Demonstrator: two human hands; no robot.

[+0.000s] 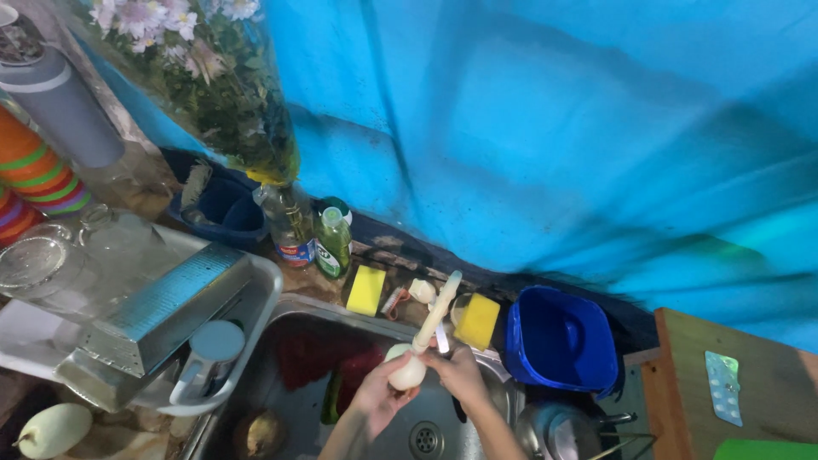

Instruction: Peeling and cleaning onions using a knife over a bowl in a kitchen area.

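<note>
A pale cream utensil with a rounded head and a long handle [423, 334] is held over the steel sink [358, 317], just above the drain [425, 439]. The left hand [381, 392] is cupped closed around the rounded head from below, and the right hand [460, 372] is closed on the lower part of the handle, whose upper end points up toward the blue tarp [554, 128] behind the sink.

Inside the sink basin, a red cloth-like item [319, 358] and a brownish round object [262, 433] are seen; what they are cannot be told exactly. On the ledge behind the sink, two yellow sponges [366, 290] are laid, and a green bottle of dish liquid [333, 242] is stood beside a clear bottle [285, 223] in which a bunch of wrapped flowers [204, 77] is placed. A dark blue bowl [217, 209] is set to the left of the bottles; its contents are unclear. A blue square tub [562, 341] is seen to the right of the sink, with nothing recognisable inside it.

On the draining side to the left, a metal grater-like box [162, 311], a grey mug [207, 362], upturned glasses [38, 264] and stacked coloured cups [38, 175] are kept. A blister pack of pills [724, 388] is laid on a wooden board [767, 375] at the right.
</note>
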